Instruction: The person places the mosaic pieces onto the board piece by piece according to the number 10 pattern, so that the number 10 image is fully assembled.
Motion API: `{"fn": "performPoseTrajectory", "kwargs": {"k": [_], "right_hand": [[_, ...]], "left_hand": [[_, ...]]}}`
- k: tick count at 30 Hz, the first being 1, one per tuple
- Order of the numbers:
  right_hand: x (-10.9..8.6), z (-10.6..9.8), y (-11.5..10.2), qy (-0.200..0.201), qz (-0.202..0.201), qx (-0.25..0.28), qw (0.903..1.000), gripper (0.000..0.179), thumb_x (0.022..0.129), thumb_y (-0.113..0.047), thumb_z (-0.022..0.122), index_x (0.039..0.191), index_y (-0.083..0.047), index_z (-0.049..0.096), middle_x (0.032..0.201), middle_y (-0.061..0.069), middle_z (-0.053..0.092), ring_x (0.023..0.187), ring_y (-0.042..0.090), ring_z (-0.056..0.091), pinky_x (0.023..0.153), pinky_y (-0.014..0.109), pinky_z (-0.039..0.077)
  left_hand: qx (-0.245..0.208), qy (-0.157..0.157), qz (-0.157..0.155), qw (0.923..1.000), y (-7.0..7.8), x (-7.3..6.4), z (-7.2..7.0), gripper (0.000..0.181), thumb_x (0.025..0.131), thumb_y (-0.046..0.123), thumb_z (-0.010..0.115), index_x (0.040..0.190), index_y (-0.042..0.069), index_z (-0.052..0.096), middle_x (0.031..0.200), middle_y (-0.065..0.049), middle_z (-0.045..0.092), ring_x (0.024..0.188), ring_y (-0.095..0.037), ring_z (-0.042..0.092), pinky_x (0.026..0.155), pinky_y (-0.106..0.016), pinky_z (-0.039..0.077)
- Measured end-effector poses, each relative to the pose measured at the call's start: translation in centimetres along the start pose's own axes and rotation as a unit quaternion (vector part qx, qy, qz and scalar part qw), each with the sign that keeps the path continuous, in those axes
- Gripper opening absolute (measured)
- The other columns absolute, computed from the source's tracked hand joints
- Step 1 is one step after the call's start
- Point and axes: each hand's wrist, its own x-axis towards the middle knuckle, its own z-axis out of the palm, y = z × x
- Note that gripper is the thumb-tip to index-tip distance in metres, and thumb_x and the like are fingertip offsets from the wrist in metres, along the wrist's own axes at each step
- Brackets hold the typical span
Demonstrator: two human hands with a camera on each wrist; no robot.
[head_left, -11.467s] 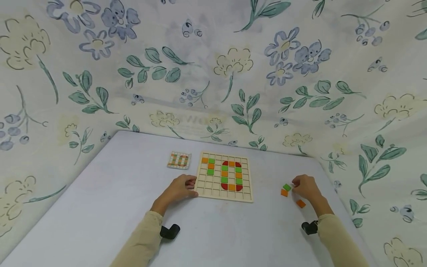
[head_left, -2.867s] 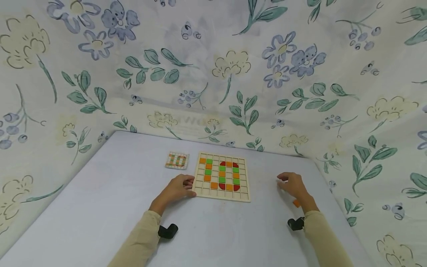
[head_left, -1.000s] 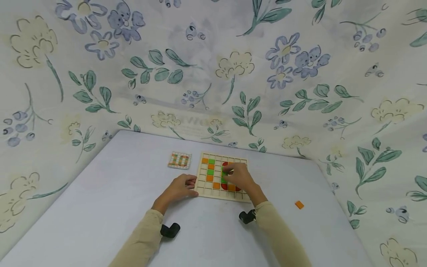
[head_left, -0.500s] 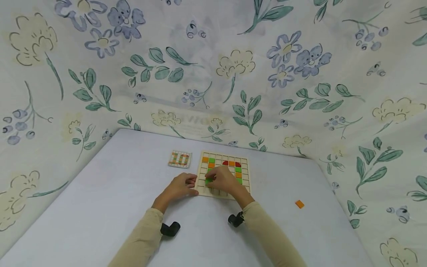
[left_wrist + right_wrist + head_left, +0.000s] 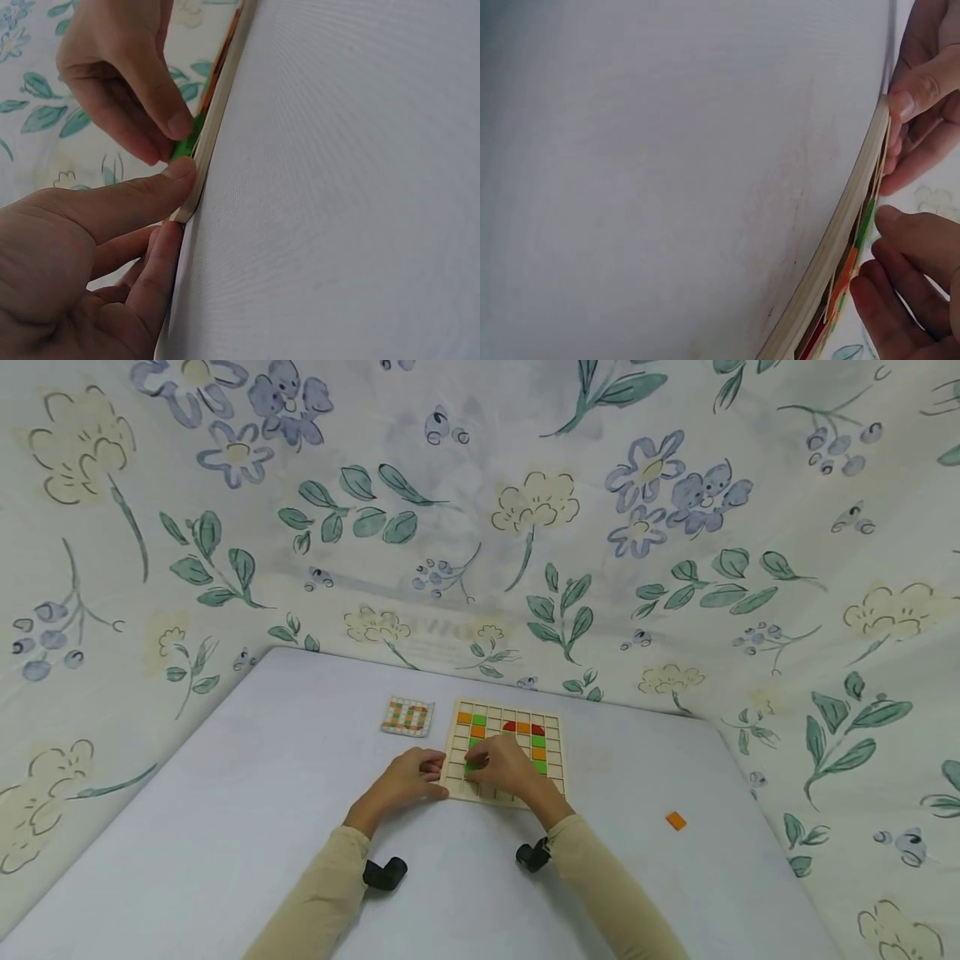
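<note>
My left hand (image 5: 401, 781) holds the near left corner of a wooden grid board (image 5: 553, 723); in the left wrist view its thumb lies on the rim and its fingers are at the side. Over the board's left part, my right hand (image 5: 506, 767) pinches a green square tile (image 5: 470, 770) with thumb and fingertips. That green tile (image 5: 184, 146) also shows in the left wrist view, tilted at the board's surface. Orange, green and red tiles sit in the grid; the right hand covers several of them.
A small card (image 5: 407, 717) with a coloured 10 pattern lies left of the board. One loose orange tile (image 5: 677, 821) lies on the white table (image 5: 225, 802), far right. Floral cloth (image 5: 465, 527) hangs behind the table.
Of the loose tiles at the right, one orange one is left there. Orange tiles have joined the board's left figure. My right hand came leftward over the board with a green tile; the left hand stayed.
</note>
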Motion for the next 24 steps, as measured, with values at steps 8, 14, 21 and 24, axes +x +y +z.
{"fn": "performPoseTrajectory", "kwargs": {"k": [8,14,21,24], "right_hand": [[0.1,0.0,0.0,-0.002,-0.009,0.004,0.9999,0.019,0.086,-0.004,0.071,0.104,-0.009,0.077,0.096,-0.005,0.072,0.086,0.006,0.064,0.08,0.02,0.057],[0.0,0.1,0.0,-0.019,-0.012,-0.002,0.9997,0.021,0.085,0.0,0.07,0.102,-0.01,0.077,0.095,-0.006,0.072,0.087,0.005,0.064,0.081,0.019,0.056],[-1.2,-1.0,1.5,0.006,-0.069,-0.009,0.9976,0.023,0.085,0.002,0.069,0.106,-0.006,0.075,0.103,0.0,0.072,0.097,0.011,0.066,0.086,0.021,0.056],[-2.6,-2.5,2.9,0.023,-0.05,-0.023,0.9982,0.024,0.084,0.0,0.071,0.107,-0.005,0.075,0.105,0.001,0.072,0.098,0.015,0.066,0.086,0.025,0.057]], "left_hand": [[0.007,0.002,-0.001,1.0,0.1,-0.1,0.2,0.061,0.072,-0.004,0.083,0.127,-0.009,0.057,0.103,-0.008,0.062,0.1,-0.021,0.062,0.088,-0.025,0.056],[0.007,0.002,0.001,1.0,0.2,-0.2,0.1,0.06,0.072,-0.004,0.083,0.127,-0.008,0.057,0.103,-0.008,0.063,0.1,-0.021,0.062,0.088,-0.025,0.056],[0.014,0.008,-0.005,0.9999,0.2,-0.1,0.0,0.06,0.072,-0.003,0.083,0.127,-0.008,0.058,0.102,-0.007,0.062,0.098,-0.02,0.061,0.087,-0.025,0.057],[0.014,0.008,-0.008,0.9998,0.2,-0.2,-0.1,0.061,0.072,-0.002,0.083,0.127,-0.008,0.058,0.103,-0.007,0.061,0.098,-0.02,0.061,0.087,-0.025,0.057]]}}
